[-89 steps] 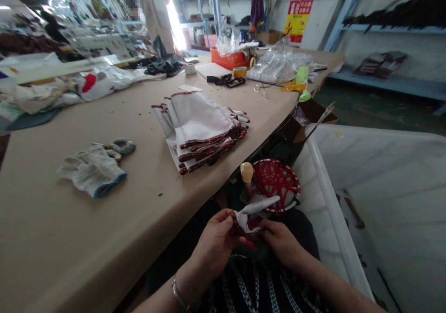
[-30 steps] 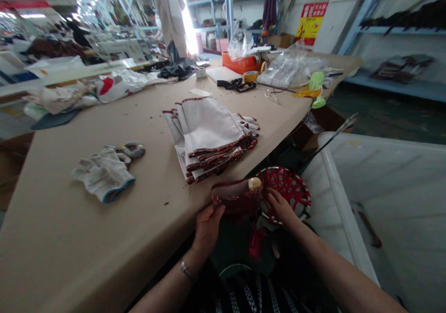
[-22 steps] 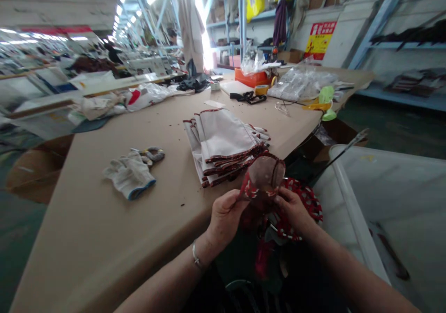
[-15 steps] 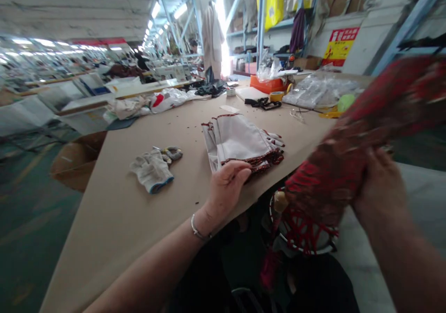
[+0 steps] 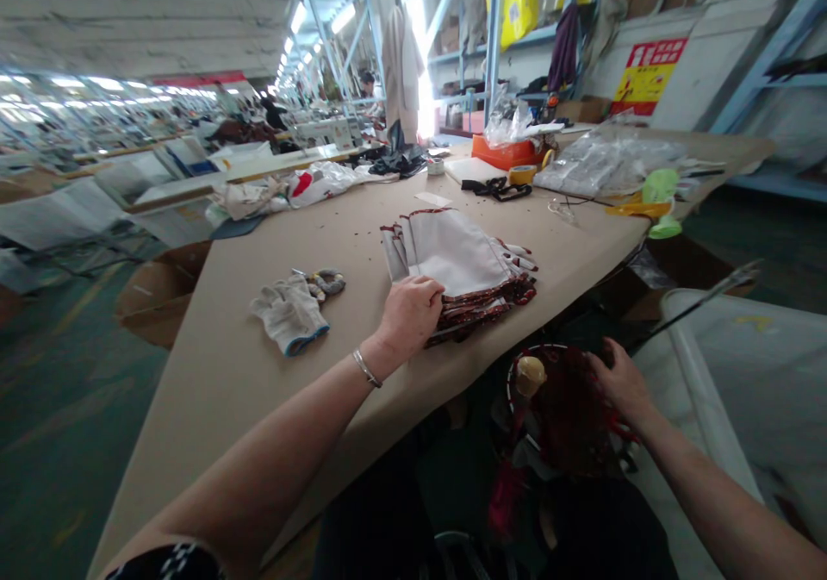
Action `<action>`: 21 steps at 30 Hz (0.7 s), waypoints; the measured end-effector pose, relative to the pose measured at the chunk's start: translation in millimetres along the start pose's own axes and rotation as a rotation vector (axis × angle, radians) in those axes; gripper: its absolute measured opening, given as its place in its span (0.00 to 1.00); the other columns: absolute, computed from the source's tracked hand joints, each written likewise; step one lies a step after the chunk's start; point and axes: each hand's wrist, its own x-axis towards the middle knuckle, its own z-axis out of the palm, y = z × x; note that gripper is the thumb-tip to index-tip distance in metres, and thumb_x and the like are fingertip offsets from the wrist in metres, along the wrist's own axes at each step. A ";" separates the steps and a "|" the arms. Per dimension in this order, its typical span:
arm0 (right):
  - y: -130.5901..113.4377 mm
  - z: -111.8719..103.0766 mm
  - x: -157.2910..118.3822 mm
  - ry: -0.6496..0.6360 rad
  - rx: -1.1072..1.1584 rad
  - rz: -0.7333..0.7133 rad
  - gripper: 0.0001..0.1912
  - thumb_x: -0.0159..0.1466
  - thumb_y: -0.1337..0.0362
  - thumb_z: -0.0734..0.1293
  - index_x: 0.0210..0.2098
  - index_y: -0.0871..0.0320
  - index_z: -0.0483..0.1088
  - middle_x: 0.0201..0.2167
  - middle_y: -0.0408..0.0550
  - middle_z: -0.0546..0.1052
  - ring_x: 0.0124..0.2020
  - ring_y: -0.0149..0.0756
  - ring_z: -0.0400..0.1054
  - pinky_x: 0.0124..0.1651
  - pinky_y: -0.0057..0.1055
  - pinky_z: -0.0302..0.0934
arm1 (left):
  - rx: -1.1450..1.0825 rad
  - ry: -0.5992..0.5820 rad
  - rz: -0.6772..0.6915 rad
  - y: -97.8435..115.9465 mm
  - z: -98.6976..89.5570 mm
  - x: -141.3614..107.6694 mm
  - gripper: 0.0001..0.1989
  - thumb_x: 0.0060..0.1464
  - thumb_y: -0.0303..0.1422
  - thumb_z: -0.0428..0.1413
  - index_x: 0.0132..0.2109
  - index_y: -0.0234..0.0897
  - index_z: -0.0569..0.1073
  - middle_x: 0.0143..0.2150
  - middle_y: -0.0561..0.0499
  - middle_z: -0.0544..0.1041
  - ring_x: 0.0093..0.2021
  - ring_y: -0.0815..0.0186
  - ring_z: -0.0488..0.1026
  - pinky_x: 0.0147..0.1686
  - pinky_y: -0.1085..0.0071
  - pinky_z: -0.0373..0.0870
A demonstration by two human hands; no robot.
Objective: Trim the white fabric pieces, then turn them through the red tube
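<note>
On the table's near side lies a stack of folded white cloth pieces (image 5: 462, 252) with reddish-brown edging. My left hand (image 5: 412, 314), wearing a bracelet, has its fingers curled closed on the stack's near left edge. Lower right, a round basket (image 5: 510, 382) with a light rim stands in front of my knees. Dark red patterned cloth (image 5: 568, 408) hangs into it. At the cloth's upper right edge is my right hand (image 5: 624, 386), its thumb and fingers apart, a fingertip touching or very close to the cloth. A tan knob or roll (image 5: 530, 375) sits at the basket's rim.
Grey work gloves (image 5: 290, 314) and small thread snips (image 5: 326, 283) lie left on the table (image 5: 213, 425). Black straps (image 5: 497, 188), a tape roll (image 5: 522, 173), an orange box (image 5: 497, 151) and clear plastic bags (image 5: 594, 162) are farther back. A white bin (image 5: 743, 373) stands right.
My right hand has lowered from the right, and the red cloth it held up is now down in the basket. My left hand has closed on the stack's edge.
</note>
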 end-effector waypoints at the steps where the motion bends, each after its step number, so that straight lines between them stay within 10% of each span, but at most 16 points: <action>1: -25.6 -5.0 4.3 0.009 0.034 -0.064 0.29 0.59 0.51 0.60 0.53 0.63 0.66 0.50 0.62 0.74 0.52 0.51 0.69 0.52 0.46 0.64 | 0.038 -0.022 0.030 2.0 -1.9 1.3 0.13 0.56 0.27 0.50 0.40 0.36 0.79 0.41 0.46 0.80 0.43 0.61 0.75 0.50 0.65 0.69; 8: -225.2 -38.5 -10.6 -0.068 0.301 -0.928 0.12 0.67 0.62 0.61 0.47 0.57 0.70 0.46 0.53 0.74 0.51 0.42 0.66 0.57 0.41 0.59 | 0.136 -0.127 0.091 1.6 -13.0 -0.5 0.15 0.53 0.27 0.52 0.46 0.34 0.77 0.46 0.44 0.78 0.48 0.59 0.72 0.52 0.65 0.68; 21: -265.9 4.2 15.4 -0.347 -0.248 -1.009 0.15 0.63 0.66 0.64 0.49 0.60 0.73 0.47 0.52 0.75 0.50 0.45 0.65 0.55 0.36 0.57 | 0.165 -0.237 0.075 1.6 -20.6 -0.9 0.10 0.58 0.27 0.49 0.40 0.33 0.75 0.40 0.38 0.77 0.42 0.54 0.75 0.45 0.61 0.69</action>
